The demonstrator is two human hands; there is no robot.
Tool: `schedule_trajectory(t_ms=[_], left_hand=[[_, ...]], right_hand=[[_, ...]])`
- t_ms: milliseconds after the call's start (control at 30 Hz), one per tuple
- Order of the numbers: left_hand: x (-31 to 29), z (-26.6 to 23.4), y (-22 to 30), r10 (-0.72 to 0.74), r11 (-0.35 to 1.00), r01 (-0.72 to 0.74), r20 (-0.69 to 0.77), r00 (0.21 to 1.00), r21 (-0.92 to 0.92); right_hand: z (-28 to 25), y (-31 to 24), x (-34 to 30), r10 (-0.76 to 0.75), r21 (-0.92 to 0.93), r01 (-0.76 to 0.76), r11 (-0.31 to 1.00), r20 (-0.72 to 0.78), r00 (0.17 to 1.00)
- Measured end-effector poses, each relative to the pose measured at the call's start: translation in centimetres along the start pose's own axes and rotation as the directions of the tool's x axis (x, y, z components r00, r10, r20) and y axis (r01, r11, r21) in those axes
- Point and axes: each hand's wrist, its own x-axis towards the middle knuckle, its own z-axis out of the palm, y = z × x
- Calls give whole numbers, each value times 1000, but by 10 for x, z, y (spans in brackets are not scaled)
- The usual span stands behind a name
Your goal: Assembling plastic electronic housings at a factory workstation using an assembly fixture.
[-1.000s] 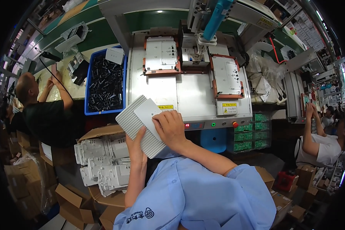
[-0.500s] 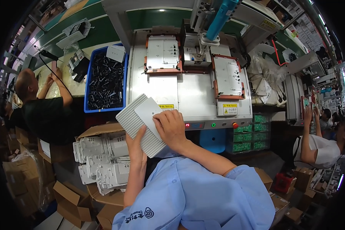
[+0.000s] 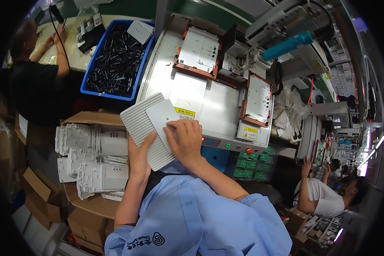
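A white ribbed metal housing point(image 3: 137, 118) with a smooth flat panel point(image 3: 158, 114) is held tilted in front of my body. My left hand point(image 3: 138, 154) grips its lower left edge, thumb lying over the ribs and the other fingers hidden beneath. On the panel's right edge, the bent fingers of my right hand point(image 3: 184, 140) press and pinch. A small dark screw or hole shows on the panel beside those fingertips. Beyond the housing stands a machine table with two red-brown fixtures, a left one point(image 3: 183, 68) and a right one point(image 3: 255, 119), each bearing a white plate.
A blue bin point(image 3: 84, 87) of small black parts stands at the far left. An open carton point(image 3: 89, 117) of white housings is left of me. A teal cylinder point(image 3: 288, 46) overhangs the machine; a red button point(image 3: 249, 151) sits on its front. Co-workers sit on both sides.
The view has turned, so the machine appears tilted and the carton shows further left. Both hands keep their hold on the housing, with little change in grip.
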Motion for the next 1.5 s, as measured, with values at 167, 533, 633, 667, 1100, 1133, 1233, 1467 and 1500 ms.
schedule_trajectory(t_ms=[167,533,633,667,1100,1133,1233,1467,1500], left_hand=[[6,-16,-7,-15,999,15,-10,1000,-41],[16,-26,-8,-46,995,47,9,999,-89],[18,-27,-8,-50,994,50,-3,999,-96],[18,-28,-7,-50,994,50,-2,999,-95],[21,-27,-4,-50,995,48,-13,999,-91],[21,-26,-4,-59,994,57,-19,998,-93],[22,-29,-7,-65,992,63,-11,998,-110],[17,-41,-8,-84,987,69,-100,991,-144],[15,-46,-7,-102,987,84,-135,986,-135]], right_hand=[[11,-5,0,-12,-7,12,1000,42,999],[20,-9,3,-5,-31,9,999,102,995],[22,-9,5,-2,-30,5,1000,107,994],[23,-9,5,-3,-29,6,1000,110,994],[25,-10,8,3,-20,-1,1000,108,994],[25,-10,8,7,-19,-5,1000,107,994],[26,-10,8,13,-25,-11,1000,121,993],[37,-16,3,26,-7,-25,1000,197,980],[40,-18,2,21,8,-23,1000,223,975]])
